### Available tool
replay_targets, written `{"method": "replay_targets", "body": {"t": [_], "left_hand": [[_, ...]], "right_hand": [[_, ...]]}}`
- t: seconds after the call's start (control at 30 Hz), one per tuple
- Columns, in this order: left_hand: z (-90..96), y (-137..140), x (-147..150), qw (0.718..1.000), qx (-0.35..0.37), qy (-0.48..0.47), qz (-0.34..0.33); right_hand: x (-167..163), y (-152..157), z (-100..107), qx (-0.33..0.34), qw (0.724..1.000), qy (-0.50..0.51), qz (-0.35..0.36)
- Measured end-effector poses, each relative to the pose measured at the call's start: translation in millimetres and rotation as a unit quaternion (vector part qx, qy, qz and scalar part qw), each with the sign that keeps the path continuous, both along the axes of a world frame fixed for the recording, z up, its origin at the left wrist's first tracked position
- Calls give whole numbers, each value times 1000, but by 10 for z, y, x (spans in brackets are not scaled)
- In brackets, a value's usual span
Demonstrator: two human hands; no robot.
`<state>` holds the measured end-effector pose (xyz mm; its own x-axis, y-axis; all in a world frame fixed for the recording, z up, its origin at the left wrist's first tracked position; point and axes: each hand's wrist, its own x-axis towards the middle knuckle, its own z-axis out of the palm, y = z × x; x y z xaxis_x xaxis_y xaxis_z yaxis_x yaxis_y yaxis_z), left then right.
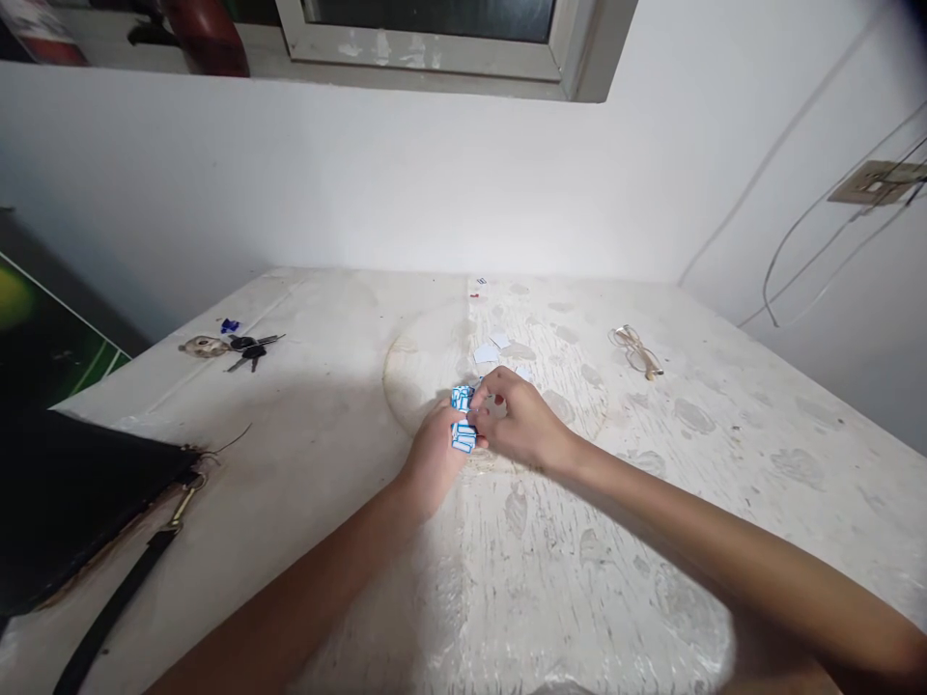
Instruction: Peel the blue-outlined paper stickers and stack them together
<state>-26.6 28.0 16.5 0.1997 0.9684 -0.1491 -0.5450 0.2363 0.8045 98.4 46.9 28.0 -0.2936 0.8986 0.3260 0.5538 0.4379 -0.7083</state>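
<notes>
Over the middle of the table, my left hand (pixel 435 444) is closed around a small blue-and-white patterned block (pixel 463 432), its thumb lying across the front. White patches with blue edges cover the block's visible face. My right hand (pixel 518 420) comes in from the right with bent fingers, thumb and fingertips drawn together at the block's right side. Whatever is between those fingertips is too small to make out. Just beyond the hands lie small white paper pieces (pixel 486 354), one partly behind my right hand.
Keys (pixel 250 347) with a tag and a blue scrap (pixel 230 326) lie at the left. Eyeglasses (pixel 637 352) rest on the right side. A black bag (pixel 87 512) with a strap covers the left front edge. Cables (pixel 811 246) hang from a wall socket.
</notes>
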Motion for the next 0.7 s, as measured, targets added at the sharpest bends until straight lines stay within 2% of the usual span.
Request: {"method": "replay_targets", "body": {"t": [0.07, 0.13, 0.2, 0.27, 0.37, 0.43, 0.57, 0.7], "left_hand": [[-13, 26, -28, 999, -11, 4, 40], [-14, 74, -83, 994, -28, 14, 104], [-2, 132, -144, 987, -40, 10, 158], [17, 179, -190, 982, -43, 3, 184], [34, 202, -213, 979, -46, -1, 199], [33, 191, -208, 979, -47, 0, 197], [19, 167, -203, 981, -47, 7, 188], [2, 178, -217, 982, -43, 13, 182]], "right_hand": [[15, 87, -45, 28, 999, -10, -37], [62, 231, -70, 48, 996, -55, -43], [126, 402, -77, 46, 991, -125, -5], [181, 545, -73, 40, 983, -169, 60], [208, 624, -58, 51, 968, -205, 136], [189, 591, -57, 68, 961, -219, 152], [105, 481, -117, 104, 957, -229, 146], [49, 472, -208, 124, 967, -198, 106]]}}
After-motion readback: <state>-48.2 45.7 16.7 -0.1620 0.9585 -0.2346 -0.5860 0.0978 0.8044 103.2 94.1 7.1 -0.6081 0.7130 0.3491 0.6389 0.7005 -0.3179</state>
